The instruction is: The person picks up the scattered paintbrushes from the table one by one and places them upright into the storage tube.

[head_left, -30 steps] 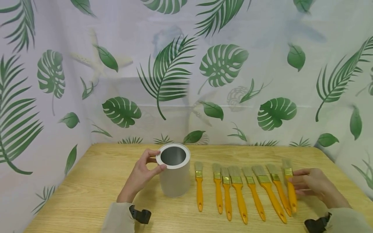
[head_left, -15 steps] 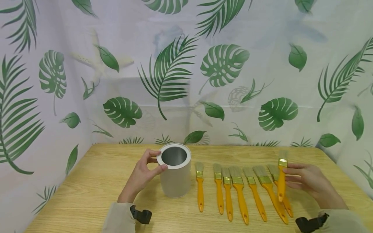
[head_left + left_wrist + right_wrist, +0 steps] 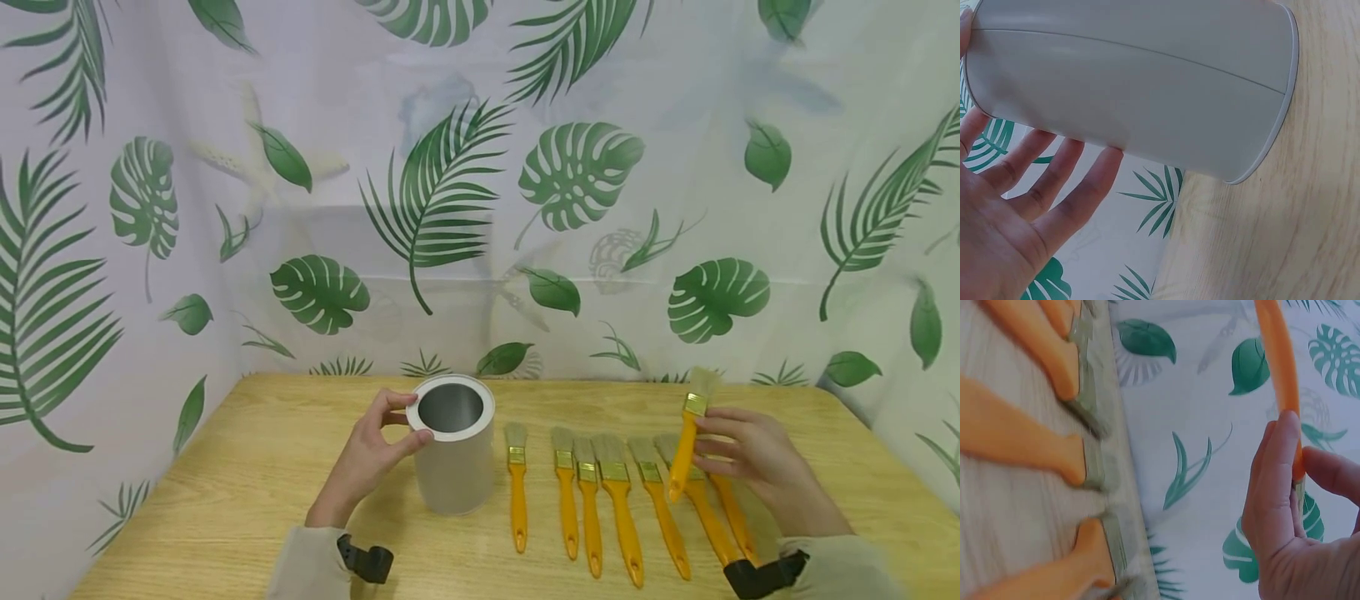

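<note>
- My left hand (image 3: 371,457) grasps the open-topped white can (image 3: 455,475) by its rim, thumb at its 7 o'clock, other fingers against its side around 9 o'clock.
- The can stands upright on the wooden surface (image 3: 262,467).
- At the can's 3 o'clock, my right hand (image 3: 757,462) pinches the held brush (image 3: 685,457) between thumb and fingers, raised and tilted, bristles pointing between 12 and 1.
- Seven loose brushes (image 3: 622,517) lie from the can's 4 o'clock round to 3, the farthest two partly hidden.
</note>
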The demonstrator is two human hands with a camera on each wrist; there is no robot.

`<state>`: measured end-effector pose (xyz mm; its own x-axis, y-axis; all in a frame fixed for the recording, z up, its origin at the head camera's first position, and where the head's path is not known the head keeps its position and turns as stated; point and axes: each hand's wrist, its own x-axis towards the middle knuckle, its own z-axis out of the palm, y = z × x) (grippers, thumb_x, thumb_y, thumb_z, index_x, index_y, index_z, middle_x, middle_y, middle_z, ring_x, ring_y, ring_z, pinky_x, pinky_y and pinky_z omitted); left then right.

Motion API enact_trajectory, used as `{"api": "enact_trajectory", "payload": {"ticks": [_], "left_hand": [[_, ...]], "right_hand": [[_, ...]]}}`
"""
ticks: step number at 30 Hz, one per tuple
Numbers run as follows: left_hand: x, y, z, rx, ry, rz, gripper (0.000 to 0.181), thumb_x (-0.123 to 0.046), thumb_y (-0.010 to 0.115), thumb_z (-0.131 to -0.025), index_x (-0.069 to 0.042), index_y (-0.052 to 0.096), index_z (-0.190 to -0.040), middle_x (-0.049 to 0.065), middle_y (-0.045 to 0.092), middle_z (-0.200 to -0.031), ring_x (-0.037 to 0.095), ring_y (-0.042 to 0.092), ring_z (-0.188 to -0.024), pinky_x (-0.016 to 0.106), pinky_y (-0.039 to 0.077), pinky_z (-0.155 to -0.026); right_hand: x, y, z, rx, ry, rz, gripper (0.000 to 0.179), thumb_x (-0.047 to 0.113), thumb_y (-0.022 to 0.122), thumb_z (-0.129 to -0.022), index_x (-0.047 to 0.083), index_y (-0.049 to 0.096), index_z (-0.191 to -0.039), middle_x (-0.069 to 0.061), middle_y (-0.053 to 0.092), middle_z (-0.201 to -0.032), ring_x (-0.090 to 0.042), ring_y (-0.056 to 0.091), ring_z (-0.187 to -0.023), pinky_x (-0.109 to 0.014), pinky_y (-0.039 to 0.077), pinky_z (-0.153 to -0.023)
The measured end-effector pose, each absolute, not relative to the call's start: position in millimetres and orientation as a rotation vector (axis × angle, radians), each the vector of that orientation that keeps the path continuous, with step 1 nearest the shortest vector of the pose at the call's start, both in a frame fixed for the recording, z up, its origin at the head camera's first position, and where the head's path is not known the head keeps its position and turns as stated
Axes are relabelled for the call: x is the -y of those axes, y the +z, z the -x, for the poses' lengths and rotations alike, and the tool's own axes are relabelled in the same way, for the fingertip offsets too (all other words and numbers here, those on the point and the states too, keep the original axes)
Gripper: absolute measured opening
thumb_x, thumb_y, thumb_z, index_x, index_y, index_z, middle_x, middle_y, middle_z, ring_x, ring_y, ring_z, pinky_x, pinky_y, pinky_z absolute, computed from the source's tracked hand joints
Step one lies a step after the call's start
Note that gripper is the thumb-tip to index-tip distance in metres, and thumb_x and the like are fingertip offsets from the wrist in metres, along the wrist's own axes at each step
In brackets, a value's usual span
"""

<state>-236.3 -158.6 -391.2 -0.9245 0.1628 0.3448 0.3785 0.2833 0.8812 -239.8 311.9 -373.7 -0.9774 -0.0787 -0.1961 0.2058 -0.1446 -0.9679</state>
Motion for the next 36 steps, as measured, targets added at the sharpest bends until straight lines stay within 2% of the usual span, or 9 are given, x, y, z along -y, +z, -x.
{"api": "enact_trajectory", "payload": {"ticks": [4, 7, 10, 16, 24, 36], "left_hand": [[159.9, -392.1, 235.9, 2.36, -1.695, 0.505, 0.036, -0.006, 0.076, -0.09, -0.003, 0.056, -0.121, 0.017, 0.055, -0.135, 0.036, 0.057, -0.114, 0.036, 0.053, -0.081], [160.7, -392.3, 235.9, 2.356, -1.689, 0.505, 0.036, -0.006, 0.076, -0.09, -0.003, 0.056, -0.121, 0.017, 0.055, -0.136, 0.036, 0.058, -0.114, 0.036, 0.053, -0.081], [161.0, -392.5, 236.3, 2.347, -1.695, 0.511, 0.036, -0.005, 0.076, -0.09, -0.002, 0.056, -0.121, 0.018, 0.055, -0.135, 0.036, 0.058, -0.114, 0.036, 0.053, -0.081], [160.5, -393.5, 237.5, 2.343, -1.701, 0.53, 0.037, -0.005, 0.075, -0.09, -0.001, 0.056, -0.121, 0.019, 0.055, -0.134, 0.037, 0.057, -0.114, 0.037, 0.053, -0.081], [160.1, -394.0, 236.8, 2.34, -1.708, 0.518, 0.036, -0.005, 0.075, -0.09, -0.001, 0.055, -0.121, 0.019, 0.055, -0.134, 0.036, 0.057, -0.114, 0.034, 0.053, -0.08], [161.7, -391.9, 238.7, 2.373, -1.69, 0.521, 0.034, -0.008, 0.077, -0.09, -0.003, 0.056, -0.117, 0.018, 0.055, -0.134, 0.036, 0.057, -0.115, 0.034, 0.054, -0.079]], "right_hand": [[-292.3, -368.9, 241.1, -1.847, -2.304, -0.103, 0.008, 0.003, 0.055, -0.103, 0.007, 0.062, -0.105, 0.0, 0.068, -0.095, -0.017, 0.07, -0.084, -0.037, 0.06, -0.076], [-277.6, -365.5, 243.2, -1.773, -2.374, -0.031, 0.023, 0.001, 0.051, -0.104, 0.011, 0.069, -0.093, -0.002, 0.068, -0.094, -0.019, 0.07, -0.084, -0.036, 0.06, -0.075], [-263.3, -362.7, 244.8, -1.706, -2.439, 0.036, 0.031, -0.001, 0.048, -0.104, 0.009, 0.073, -0.089, -0.004, 0.068, -0.093, -0.019, 0.07, -0.084, -0.035, 0.06, -0.074], [-234.3, -355.4, 247.7, -1.663, -2.5, 0.063, 0.033, -0.001, 0.047, -0.104, 0.008, 0.072, -0.084, -0.005, 0.066, -0.09, -0.021, 0.069, -0.083, -0.036, 0.06, -0.076], [-204.2, -345.2, 254.1, -1.617, -2.525, 0.021, 0.032, 0.003, 0.045, -0.105, 0.01, 0.068, -0.083, -0.006, 0.062, -0.093, -0.021, 0.066, -0.087, -0.036, 0.058, -0.08], [-163.2, -332.3, 257.9, -1.568, -2.588, -0.024, 0.025, 0.002, 0.047, -0.104, 0.005, 0.064, -0.086, -0.011, 0.056, -0.099, -0.023, 0.066, -0.089, -0.036, 0.059, -0.082]]}}
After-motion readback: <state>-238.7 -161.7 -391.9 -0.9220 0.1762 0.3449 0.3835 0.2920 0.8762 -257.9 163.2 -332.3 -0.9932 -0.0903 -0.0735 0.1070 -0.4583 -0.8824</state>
